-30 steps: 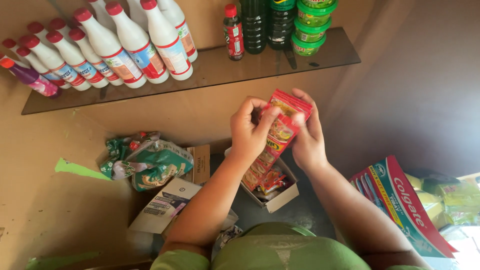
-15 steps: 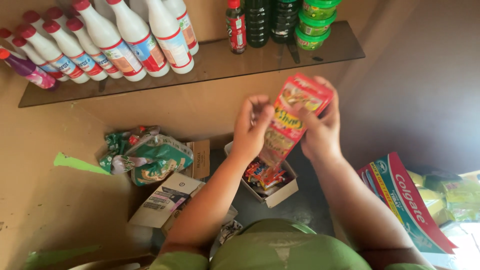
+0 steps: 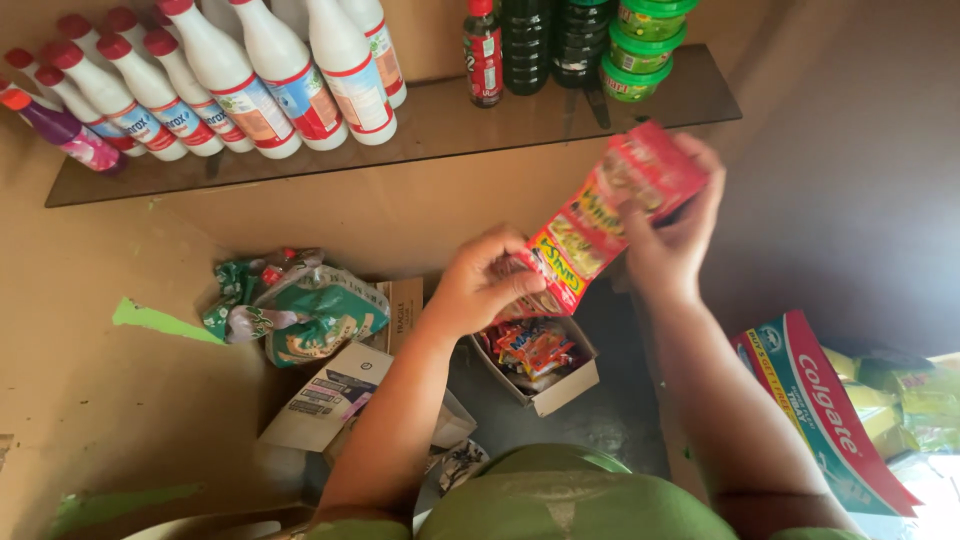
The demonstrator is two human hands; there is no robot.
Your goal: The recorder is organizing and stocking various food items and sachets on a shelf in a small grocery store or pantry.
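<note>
Both hands grasp the red sachet strip (image 3: 600, 225) — left hand (image 3: 485, 280) pinching lower end, right hand (image 3: 675, 225) upper, above the small box (image 3: 545, 365) at centre frame; best kept taut, unhurried.

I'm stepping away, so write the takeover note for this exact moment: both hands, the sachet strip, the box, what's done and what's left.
Left hand: pinches the lower end of the strip of red and yellow sachets.
Right hand: holds the strip's upper end, raised toward the shelf.
The strip is stretched between both hands, tilted, in the air above the small open box.
Done: one strip is out of the box and in hand.
Left: more sachets lie in the box; the strip is not set down anywhere yet.
Nearby: white bottles with red caps on the shelf, green packets left of the box.
</note>
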